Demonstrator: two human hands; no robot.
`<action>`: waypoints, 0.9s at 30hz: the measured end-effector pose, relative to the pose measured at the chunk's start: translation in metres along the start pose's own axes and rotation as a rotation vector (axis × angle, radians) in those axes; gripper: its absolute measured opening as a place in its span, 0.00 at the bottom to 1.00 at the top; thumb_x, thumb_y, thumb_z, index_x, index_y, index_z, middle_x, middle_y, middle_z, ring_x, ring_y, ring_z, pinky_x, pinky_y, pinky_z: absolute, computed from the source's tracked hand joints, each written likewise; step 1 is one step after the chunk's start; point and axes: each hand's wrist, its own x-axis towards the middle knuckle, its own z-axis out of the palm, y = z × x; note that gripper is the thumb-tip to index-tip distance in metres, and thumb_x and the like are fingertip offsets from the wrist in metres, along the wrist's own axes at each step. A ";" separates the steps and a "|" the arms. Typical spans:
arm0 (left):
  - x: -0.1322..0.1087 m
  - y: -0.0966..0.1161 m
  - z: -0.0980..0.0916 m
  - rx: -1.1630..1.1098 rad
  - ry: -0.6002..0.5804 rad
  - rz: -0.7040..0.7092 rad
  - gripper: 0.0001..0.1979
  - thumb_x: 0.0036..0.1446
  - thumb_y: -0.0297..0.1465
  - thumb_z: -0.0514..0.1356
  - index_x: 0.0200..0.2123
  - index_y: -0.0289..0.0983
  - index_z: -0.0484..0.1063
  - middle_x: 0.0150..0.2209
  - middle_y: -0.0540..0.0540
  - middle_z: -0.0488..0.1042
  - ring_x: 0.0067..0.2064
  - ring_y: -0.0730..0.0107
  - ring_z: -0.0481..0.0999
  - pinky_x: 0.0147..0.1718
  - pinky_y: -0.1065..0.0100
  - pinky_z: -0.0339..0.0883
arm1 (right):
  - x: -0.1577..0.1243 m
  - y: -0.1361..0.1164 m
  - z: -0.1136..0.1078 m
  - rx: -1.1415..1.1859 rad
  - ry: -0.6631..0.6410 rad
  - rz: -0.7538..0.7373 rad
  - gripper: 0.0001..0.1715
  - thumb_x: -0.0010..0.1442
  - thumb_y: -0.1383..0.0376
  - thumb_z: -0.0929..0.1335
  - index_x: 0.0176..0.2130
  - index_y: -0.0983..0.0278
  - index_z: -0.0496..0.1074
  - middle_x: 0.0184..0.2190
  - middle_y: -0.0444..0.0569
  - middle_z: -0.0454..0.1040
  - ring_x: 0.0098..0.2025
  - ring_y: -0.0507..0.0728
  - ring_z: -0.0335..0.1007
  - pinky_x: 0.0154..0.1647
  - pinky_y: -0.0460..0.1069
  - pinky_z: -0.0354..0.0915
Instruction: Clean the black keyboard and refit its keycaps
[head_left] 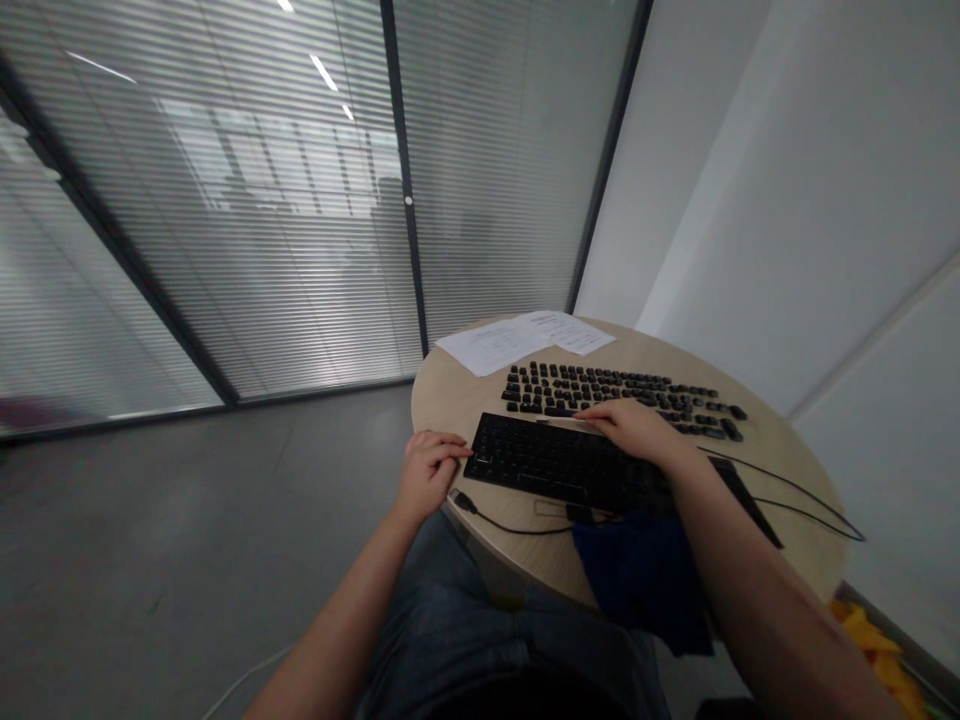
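A black keyboard base, its keycaps off, lies flat near the table's front edge. My left hand rests at its left end, fingers apart, one fingertip touching the corner of the base. Over the far side of the base, my right hand is closed around a thin, light-coloured stick-like tool that points left; its exact kind is too small to make out. Loose black keycaps are laid out in rows just beyond the base. My right hand and forearm hide the base's right part.
Printed sheets lie at the back of the round wooden table. A cable with a USB plug runs along the front edge, near a dark blue cloth hanging over it. On the right are a black flat panel and looped cable.
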 end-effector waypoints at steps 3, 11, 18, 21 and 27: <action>0.000 -0.001 0.001 -0.004 0.010 0.005 0.18 0.58 0.25 0.54 0.35 0.47 0.83 0.40 0.49 0.83 0.44 0.62 0.78 0.51 0.52 0.64 | -0.001 0.001 -0.003 -0.012 -0.040 0.010 0.19 0.67 0.63 0.64 0.50 0.56 0.82 0.51 0.48 0.82 0.53 0.64 0.78 0.57 0.57 0.70; 0.001 -0.002 0.001 -0.014 0.014 0.018 0.18 0.58 0.25 0.54 0.34 0.46 0.83 0.40 0.49 0.83 0.43 0.62 0.78 0.50 0.53 0.64 | -0.009 0.023 -0.013 0.039 -0.025 0.046 0.19 0.67 0.61 0.65 0.51 0.54 0.82 0.50 0.45 0.82 0.53 0.64 0.78 0.56 0.56 0.71; 0.001 -0.003 0.001 -0.005 0.008 0.007 0.18 0.57 0.25 0.54 0.34 0.47 0.83 0.40 0.50 0.83 0.42 0.62 0.78 0.51 0.53 0.64 | -0.009 0.021 -0.013 0.032 0.001 0.054 0.19 0.66 0.62 0.65 0.51 0.55 0.82 0.51 0.46 0.82 0.53 0.64 0.78 0.57 0.57 0.70; 0.001 -0.003 0.001 -0.005 0.009 0.011 0.18 0.57 0.25 0.54 0.34 0.47 0.83 0.40 0.49 0.83 0.42 0.62 0.78 0.50 0.53 0.65 | -0.008 0.010 -0.013 0.080 -0.019 0.002 0.20 0.67 0.61 0.64 0.52 0.55 0.82 0.52 0.46 0.81 0.55 0.64 0.77 0.59 0.57 0.69; 0.001 -0.003 0.001 -0.007 0.014 0.030 0.18 0.58 0.25 0.53 0.35 0.47 0.83 0.40 0.49 0.83 0.43 0.62 0.78 0.50 0.53 0.64 | -0.009 -0.013 -0.009 0.309 -0.208 -0.150 0.19 0.67 0.58 0.65 0.51 0.55 0.82 0.50 0.44 0.82 0.51 0.61 0.79 0.57 0.55 0.70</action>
